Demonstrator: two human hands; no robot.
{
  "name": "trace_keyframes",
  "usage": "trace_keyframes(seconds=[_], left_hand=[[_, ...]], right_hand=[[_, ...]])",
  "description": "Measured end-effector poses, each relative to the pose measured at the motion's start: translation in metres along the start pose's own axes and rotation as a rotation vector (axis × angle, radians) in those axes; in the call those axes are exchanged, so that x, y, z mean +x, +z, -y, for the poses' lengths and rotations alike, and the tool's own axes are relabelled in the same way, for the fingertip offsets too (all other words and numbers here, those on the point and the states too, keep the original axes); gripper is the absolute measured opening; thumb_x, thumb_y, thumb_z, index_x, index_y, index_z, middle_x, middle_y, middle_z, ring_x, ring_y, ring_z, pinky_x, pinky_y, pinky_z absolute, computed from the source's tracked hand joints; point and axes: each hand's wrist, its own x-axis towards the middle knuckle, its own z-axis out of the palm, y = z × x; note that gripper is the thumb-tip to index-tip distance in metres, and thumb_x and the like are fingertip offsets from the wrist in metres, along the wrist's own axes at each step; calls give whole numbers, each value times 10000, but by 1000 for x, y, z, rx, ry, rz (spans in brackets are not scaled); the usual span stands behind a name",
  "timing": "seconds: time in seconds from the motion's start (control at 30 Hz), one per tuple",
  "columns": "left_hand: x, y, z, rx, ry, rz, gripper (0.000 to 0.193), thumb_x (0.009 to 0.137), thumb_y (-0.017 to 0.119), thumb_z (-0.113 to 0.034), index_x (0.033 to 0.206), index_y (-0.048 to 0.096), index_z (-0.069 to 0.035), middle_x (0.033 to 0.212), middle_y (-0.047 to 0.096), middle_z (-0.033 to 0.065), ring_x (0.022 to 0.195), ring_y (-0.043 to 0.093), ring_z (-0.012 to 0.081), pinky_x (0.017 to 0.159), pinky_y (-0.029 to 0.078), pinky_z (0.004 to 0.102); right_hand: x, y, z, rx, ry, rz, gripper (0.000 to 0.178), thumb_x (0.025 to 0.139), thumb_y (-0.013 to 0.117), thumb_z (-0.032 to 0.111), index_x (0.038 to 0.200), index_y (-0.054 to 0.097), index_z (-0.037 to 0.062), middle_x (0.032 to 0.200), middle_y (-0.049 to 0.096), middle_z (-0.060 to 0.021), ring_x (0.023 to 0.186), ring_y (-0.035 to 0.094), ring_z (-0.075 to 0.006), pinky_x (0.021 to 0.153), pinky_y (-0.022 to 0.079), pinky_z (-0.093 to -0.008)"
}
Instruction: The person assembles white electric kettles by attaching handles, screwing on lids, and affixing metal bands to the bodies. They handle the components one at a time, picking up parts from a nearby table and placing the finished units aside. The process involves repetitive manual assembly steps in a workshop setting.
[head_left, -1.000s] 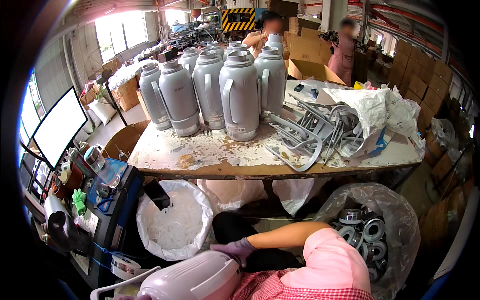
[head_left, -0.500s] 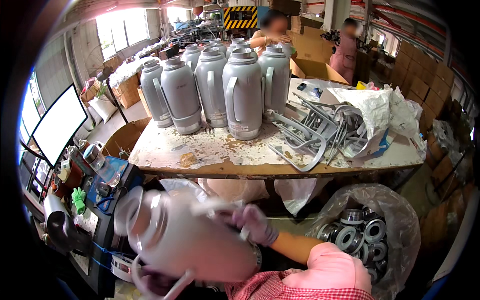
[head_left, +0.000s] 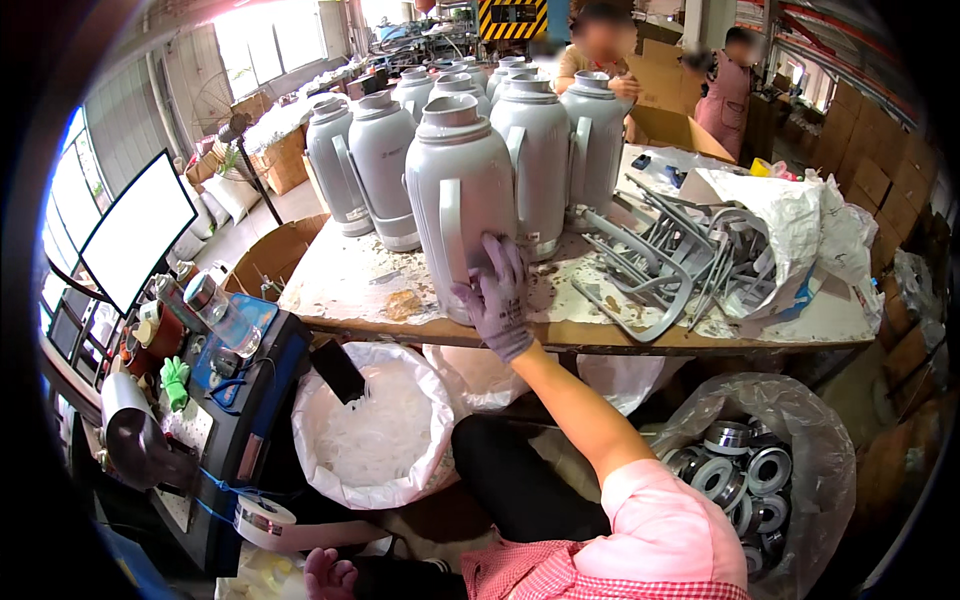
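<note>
A grey vacuum flask body (head_left: 462, 190) with a side handle and an uncapped neck stands upright at the front edge of the worktable (head_left: 350, 290). My right hand (head_left: 500, 300), in a purple-grey glove, lies against its lower right side with fingers spread. Down at the lower edge is my left hand (head_left: 330, 575), also gloved; it is partly cut off, with fingers loosely bent and nothing visible in them. Behind the front flask stand several more grey flasks (head_left: 535, 160) in a group.
Loose grey handles (head_left: 670, 260) spill from a white sack (head_left: 770, 230) on the table's right. Below are a bag of silvery rings (head_left: 770, 470) and a white sack (head_left: 370, 430) of translucent pieces. A bottle (head_left: 225, 320) and tape roll (head_left: 265, 520) sit left. Two people are beyond the table.
The flask, tilted and blurred over my lap before, now stands on the table's front edge. My left hand has come away from it; my right hand moved up and forward with it.
</note>
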Motion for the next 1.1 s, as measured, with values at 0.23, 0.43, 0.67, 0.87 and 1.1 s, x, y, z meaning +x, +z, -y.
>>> trace_keyframes(seconds=[0.23,0.43,0.67,0.87,1.1], left_hand=[[-32,-48,-2,117,60,-113,543,1019,518,-380,1460,475,-66,1380,575,135,1131,611,303,973,522,485],[-50,-46,-19,66,5,-299,629,968,565,-474,1462,485,-92,1348,584,115,1122,593,317,994,514,557],[-76,-80,-6,24,-27,-367,588,982,569,-444,1441,496,-85,1365,562,122,1131,583,349,1006,504,607],[-48,-102,12,56,-90,-228,532,977,586,-399,1430,517,-129,1352,568,109,1129,596,356,1025,502,596],[-42,-94,0,24,-157,-275,476,989,569,-387,1437,528,-232,1353,581,51,1219,577,365,1076,477,562]], right_hand=[[24,57,-41,-144,3,-125,382,815,737,448,786,653,77,1404,523,-141,1302,448,-397,1082,337,-582],[41,62,-88,-245,68,-37,365,790,758,431,832,693,74,1427,513,-134,1315,444,-398,1102,350,-556],[17,1,-90,-286,173,515,850,711,809,454,1414,503,84,1545,387,-183,1442,309,-404,1199,210,-563],[-66,-155,-159,-879,-25,675,775,796,712,533,1469,488,221,1556,397,-92,1469,273,-356,1207,158,-610],[-44,-205,-254,-887,-93,773,729,792,725,494,1457,481,322,1453,487,-25,1393,358,-312,1163,293,-519]])
